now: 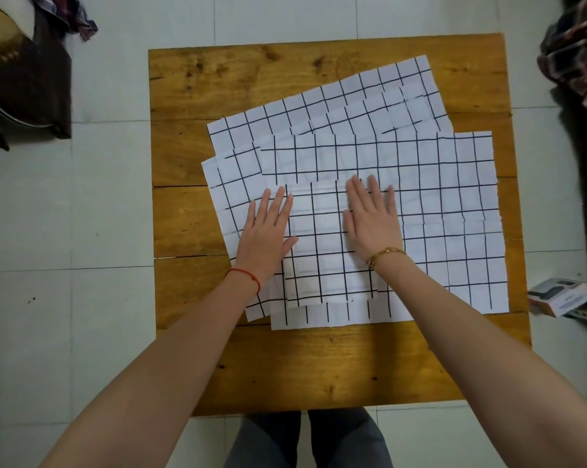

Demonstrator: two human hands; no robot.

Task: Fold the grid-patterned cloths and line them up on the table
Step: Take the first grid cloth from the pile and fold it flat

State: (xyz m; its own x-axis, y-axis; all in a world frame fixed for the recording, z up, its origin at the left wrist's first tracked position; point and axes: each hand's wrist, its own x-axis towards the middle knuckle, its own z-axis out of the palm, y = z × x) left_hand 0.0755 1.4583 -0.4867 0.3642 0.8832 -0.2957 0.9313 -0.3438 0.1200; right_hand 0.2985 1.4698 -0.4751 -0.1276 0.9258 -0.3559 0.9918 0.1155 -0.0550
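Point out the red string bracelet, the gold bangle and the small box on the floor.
red string bracelet (248, 275), head view, strand across the wrist
gold bangle (385, 253), head view, top band
small box (560, 296), head view, top face

Wooden table (218, 82) — overlapping grid-patterned cloths (454, 204) lie spread across it.

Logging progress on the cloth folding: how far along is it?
Early. One small folded white black-grid cloth lies atop the pile. In hand: the left hand and right hand press it flat. Left: the larger overlapping grid cloths remain unfolded; nothing lined up on the wooden table.
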